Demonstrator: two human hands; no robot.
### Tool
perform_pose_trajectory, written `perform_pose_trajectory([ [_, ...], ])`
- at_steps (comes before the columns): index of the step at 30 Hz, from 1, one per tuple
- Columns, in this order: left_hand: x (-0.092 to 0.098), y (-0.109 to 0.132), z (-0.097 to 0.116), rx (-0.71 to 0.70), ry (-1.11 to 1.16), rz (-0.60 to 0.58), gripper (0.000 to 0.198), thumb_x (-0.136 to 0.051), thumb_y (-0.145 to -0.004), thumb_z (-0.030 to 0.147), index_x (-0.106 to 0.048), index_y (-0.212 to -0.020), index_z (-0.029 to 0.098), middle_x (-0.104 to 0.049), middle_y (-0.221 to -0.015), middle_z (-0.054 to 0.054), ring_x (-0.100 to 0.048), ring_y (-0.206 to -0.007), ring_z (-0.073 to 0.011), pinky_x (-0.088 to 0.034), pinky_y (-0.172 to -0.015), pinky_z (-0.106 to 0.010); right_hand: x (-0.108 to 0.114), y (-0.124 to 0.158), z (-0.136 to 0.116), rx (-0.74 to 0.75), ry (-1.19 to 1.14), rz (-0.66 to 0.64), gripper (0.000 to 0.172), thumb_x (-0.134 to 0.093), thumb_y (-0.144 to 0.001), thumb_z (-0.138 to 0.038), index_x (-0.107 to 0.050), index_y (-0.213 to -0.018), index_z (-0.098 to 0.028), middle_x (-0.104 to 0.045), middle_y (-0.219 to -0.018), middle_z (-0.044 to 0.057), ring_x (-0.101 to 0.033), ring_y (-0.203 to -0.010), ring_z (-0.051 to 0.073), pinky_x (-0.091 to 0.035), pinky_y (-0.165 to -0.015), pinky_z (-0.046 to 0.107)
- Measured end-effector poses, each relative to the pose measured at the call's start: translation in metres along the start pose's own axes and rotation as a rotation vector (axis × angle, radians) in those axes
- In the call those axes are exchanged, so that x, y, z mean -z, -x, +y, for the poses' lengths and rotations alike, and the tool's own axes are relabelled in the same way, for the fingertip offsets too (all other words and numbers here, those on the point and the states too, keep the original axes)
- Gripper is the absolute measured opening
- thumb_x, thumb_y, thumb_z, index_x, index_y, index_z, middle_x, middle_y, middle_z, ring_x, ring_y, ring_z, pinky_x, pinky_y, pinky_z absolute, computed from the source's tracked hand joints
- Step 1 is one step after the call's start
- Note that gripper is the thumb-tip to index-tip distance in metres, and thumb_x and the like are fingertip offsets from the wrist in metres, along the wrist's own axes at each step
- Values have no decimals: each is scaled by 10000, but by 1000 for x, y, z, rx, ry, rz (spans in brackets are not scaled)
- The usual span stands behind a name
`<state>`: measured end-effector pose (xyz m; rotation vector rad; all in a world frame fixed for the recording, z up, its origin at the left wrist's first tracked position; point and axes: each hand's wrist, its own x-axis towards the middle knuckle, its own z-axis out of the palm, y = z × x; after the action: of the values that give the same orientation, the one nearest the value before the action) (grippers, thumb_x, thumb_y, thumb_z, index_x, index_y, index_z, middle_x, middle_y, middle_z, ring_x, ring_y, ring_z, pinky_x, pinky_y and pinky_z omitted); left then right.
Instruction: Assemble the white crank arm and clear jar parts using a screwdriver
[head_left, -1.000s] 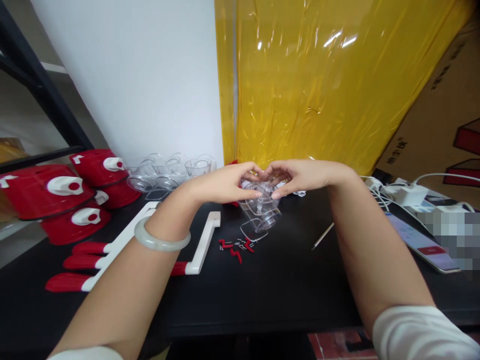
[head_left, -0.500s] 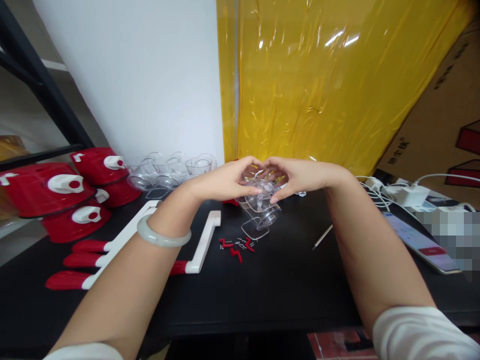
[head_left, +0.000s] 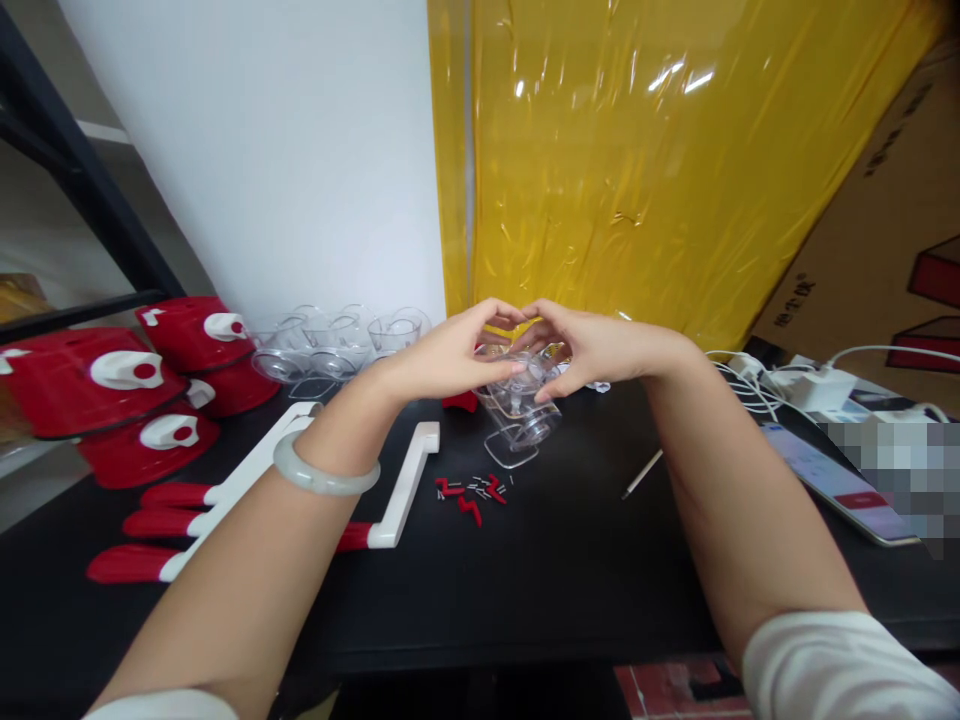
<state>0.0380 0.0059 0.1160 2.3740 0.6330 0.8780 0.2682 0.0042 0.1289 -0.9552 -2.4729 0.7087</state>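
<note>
Just before the clear cup (head_left: 521,405) lie small red clips (head_left: 472,495) on the black table (head_left: 525,570), left of it white cranks (head_left: 401,485), and the left hand (head_left: 450,355) and right hand (head_left: 589,345) pinch the cup's top, lifted off the table, with red lids (head_left: 124,385) far left.

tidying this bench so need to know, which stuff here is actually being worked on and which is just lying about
In hand:
left hand
right hand
clear plastic part, held by both hands
small red clips and pins, just beside it

Lying about:
red lids
white cranks with red handles
clear cups
phone
chargers and cables
</note>
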Motion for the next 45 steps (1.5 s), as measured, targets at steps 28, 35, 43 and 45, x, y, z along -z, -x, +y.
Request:
perform_pose_trajectory([
  [28, -9, 0, 0, 93, -61, -114, 615, -813, -709, 405, -548, -1228, 208, -587, -1330, -125, -588, -1211, -274, -485, -994, -437, 0, 1, -17, -184, 271, -21, 680, -803, -608, -524, -494, -1126, -209, -646, -1071, 69, -616, -878, 208, -466, -690, 292],
  [35, -5, 2, 3, -18, -61, -156, 618, -833, -688, 268, -542, -1229, 205, -602, -1308, -125, -578, -1228, -265, -442, -1040, -437, -3, 1, -23, -205, 280, -11, 684, -825, -572, -542, -492, -1066, -208, -621, -1016, 60, -591, -845, 204, -449, -667, 295],
  [43, -1, 1, 2, -32, -71, -126, 638, -828, -687, 252, -534, -1252, 215, -581, -1340, -131, -559, -1253, -277, -478, -1006, -433, -4, 3, -25, -154, 254, 58, 671, -815, -588, -547, -473, -1056, -209, -611, -991, 47, -590, -841, 192, -439, -671, 288],
  [45, 0, 1, 2, -36, -69, -110, 629, -816, -700, 262, -531, -1259, 223, -572, -1353, -130, -553, -1261, -280, -490, -994, -428, -4, 3, -25, -143, 248, 75, 668, -805, -607, -542, -465, -1079, -213, -614, -1022, 53, -597, -870, 197, -448, -696, 294],
])
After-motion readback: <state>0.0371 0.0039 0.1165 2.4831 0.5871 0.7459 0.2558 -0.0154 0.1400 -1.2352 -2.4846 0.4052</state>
